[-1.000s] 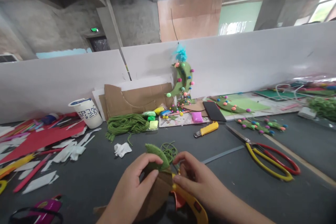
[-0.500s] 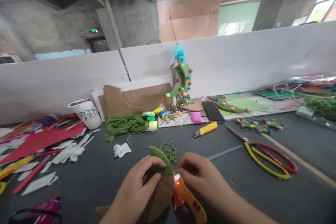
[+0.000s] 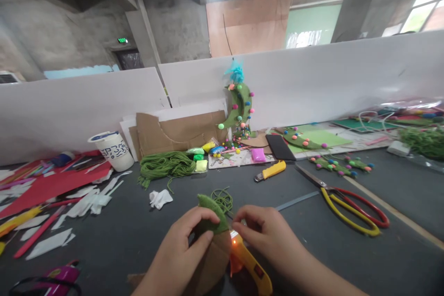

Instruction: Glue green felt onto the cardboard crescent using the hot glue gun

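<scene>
In my left hand (image 3: 189, 245) is a curved piece of brown cardboard (image 3: 213, 263), gripped between thumb and fingers. Green yarn (image 3: 210, 206) covers its upper tip. My right hand (image 3: 265, 231) is closed in a pinch at the cardboard's right edge, on a strand of the green yarn that is mostly hidden by the fingers. Just behind both hands lies a small loose coil of green yarn (image 3: 222, 200). A yellow glue gun (image 3: 255, 270) with a lit orange light rests under my right hand, its nozzle end beside the cardboard.
Large scissors (image 3: 350, 206) lie open at right. A yellow utility knife (image 3: 272, 171), black phone (image 3: 280, 147) and green yarn skein (image 3: 168, 166) lie further back. A crescent ornament with pompoms (image 3: 244, 101) stands by the white partition. Left are a white cup (image 3: 116, 150) and paper scraps (image 3: 86, 203).
My right hand has shifted slightly left and down, closer to the cardboard's edge. My left hand keeps its hold on the cardboard. The whole view has drifted a little.
</scene>
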Available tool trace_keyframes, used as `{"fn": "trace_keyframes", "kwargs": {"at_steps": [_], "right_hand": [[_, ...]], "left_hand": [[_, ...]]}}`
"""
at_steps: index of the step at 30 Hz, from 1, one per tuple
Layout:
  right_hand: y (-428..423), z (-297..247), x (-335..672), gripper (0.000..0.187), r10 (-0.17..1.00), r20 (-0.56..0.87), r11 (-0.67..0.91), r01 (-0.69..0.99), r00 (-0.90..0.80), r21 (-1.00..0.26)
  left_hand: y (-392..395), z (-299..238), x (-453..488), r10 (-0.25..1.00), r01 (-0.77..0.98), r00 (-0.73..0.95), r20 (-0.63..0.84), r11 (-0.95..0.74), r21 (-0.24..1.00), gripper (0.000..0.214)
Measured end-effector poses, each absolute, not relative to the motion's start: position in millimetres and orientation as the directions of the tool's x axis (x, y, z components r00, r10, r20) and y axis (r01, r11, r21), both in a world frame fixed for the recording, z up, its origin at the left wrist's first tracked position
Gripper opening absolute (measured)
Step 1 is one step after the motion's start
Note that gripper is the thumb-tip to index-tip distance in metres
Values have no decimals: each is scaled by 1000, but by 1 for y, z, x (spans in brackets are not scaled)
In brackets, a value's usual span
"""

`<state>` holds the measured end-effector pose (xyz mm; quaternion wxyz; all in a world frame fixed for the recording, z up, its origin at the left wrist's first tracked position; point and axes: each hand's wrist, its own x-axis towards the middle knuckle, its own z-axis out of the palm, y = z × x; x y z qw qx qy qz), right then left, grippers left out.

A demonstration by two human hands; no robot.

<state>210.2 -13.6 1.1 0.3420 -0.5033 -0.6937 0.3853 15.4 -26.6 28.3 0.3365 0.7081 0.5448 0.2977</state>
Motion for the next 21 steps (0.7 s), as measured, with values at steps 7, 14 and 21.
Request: {"fn": "trace_keyframes", "kwargs": {"at_steps": [7,14,21], "right_hand": [[-13,-3,209,13,966,80,181,420,-246,-889],[-15,2,208,19,957,54,148,320,-286,-936],[-16,2,207,18,953,16,112,304,-302,-946]], "left_hand": [[-29,30,17,975,545,215,46,-159,823,23],[-30,30,16,978,489,202,53,-148,860,22],[-28,29,19,983,499,172,58,-138,855,16]]}}
